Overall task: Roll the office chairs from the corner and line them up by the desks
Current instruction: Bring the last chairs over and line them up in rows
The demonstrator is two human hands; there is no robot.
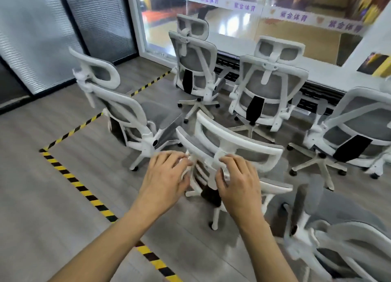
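both hands are on the back of the nearest office chair (232,142) at the centre of the frame: the left hand (167,173) has its fingers curled over the left end of the white frame below the headrest, and the right hand (239,178) is wrapped loosely around the white centre bracket. motion blur makes it hard to say how firmly either hand has closed, but both look like partial grips rather than flat palms.

five more chairs crowd around it: one at left centre (127,112), two along the glass wall (296,38) at the top (194,61) (268,85), one at the right edge (355,129) and one in the lower right corner (338,239). yellow and black floor tape (84,188) marks off the corner on the left. no desk is in view.

to do this step well, close both hands fully on the rigid frame, not the mesh, and pull the chair straight back toward the bottom of the frame so its castors clear the neighbouring star bases. steer low and evenly; a one-sided tug would likely spin it into the left chair
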